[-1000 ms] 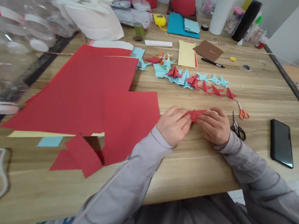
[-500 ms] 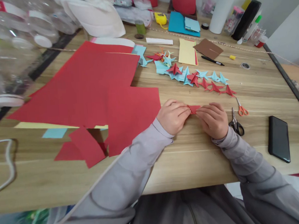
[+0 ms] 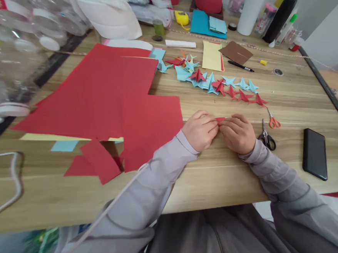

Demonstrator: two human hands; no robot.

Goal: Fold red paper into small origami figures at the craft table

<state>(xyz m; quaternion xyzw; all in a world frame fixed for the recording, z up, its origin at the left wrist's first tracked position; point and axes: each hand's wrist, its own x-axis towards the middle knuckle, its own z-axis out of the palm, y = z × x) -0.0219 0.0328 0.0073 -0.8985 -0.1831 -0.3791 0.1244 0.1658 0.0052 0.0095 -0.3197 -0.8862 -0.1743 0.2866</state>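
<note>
A small piece of red paper [image 3: 220,119] is pinched between my two hands over the wooden table, most of it covered by fingers. My left hand [image 3: 201,130] grips its left side, fingers closed. On the right side my right hand [image 3: 237,133] is closed on the same paper, the fingertips of both hands almost touching. Just beyond lie folded red paper cranes [image 3: 243,96] and light blue paper cranes [image 3: 243,84] in rows. Left of my left hand is a large red paper sheet [image 3: 154,123].
Black-handled scissors [image 3: 267,138] and orange-handled scissors [image 3: 273,121] lie right of my right hand, with a phone [image 3: 314,154] farther right. Red paper strips [image 3: 100,160] are at left. A pen [image 3: 241,66], brown paper [image 3: 236,53] and yellow tape measure [image 3: 181,18] lie farther back.
My hands have come closer together on the red paper, so less of it shows between them. The view has shifted slightly.
</note>
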